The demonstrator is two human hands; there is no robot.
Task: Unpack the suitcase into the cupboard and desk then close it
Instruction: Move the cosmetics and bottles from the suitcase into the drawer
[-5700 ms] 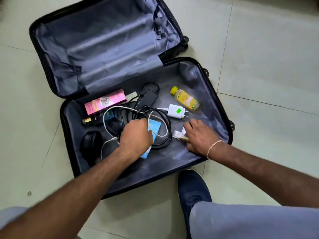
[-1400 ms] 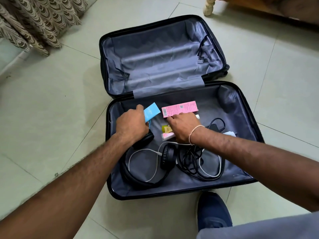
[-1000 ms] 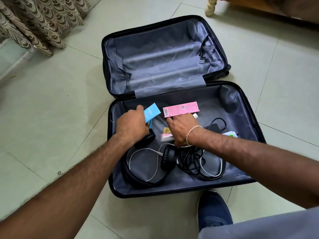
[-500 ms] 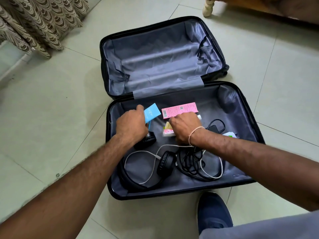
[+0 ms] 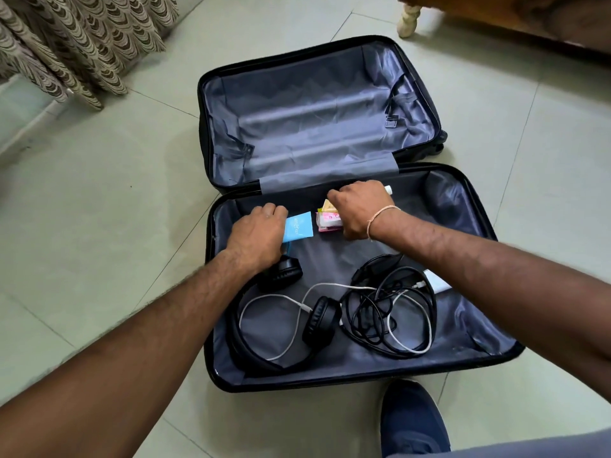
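Lying open on the tiled floor at frame centre, the black hard-shell suitcase point(image 5: 334, 180) still holds black headphones point(image 5: 291, 328) and tangled cables point(image 5: 390, 312). The left hand point(image 5: 258, 236) stays curled around a light-blue packet point(image 5: 297, 227). The right hand point(image 5: 357, 209) has closed over the pink packets point(image 5: 327, 221), now hiding the long pink box seen earlier.

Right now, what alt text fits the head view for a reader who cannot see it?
Two bare hands reach into an open black suitcase on a tiled floor: the left hand holds a light blue packet, the right hand grips small pink and yellow packets. Black headphones and tangled black and white cables lie nearer the camera.
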